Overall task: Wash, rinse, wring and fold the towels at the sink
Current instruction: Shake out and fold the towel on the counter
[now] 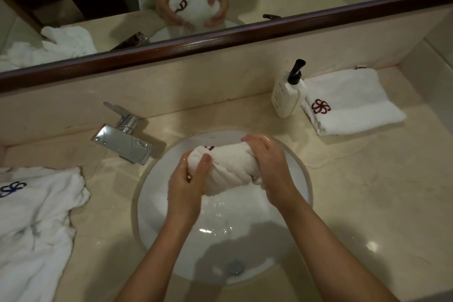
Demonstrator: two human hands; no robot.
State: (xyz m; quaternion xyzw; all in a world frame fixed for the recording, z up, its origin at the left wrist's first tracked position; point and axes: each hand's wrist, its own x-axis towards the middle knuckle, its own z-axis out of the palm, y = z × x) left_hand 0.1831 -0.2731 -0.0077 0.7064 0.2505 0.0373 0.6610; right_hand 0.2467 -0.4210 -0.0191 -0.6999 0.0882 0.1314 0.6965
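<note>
Both hands, left (187, 185) & right (268, 167), clench the twisted towel (230, 167) over the sink (305, 179). Wet grip may slip; drips could hit the counter (367, 203).

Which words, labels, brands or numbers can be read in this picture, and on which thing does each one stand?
No text can be read.
Soap pump bottle: small dark print runs down its front, too small and blurred to read.
Folded towel: a dark red embroidered emblem, no letters.
Crumpled towel: a dark blue emblem, no letters.
Wrung towel: part of a red emblem only.
</note>
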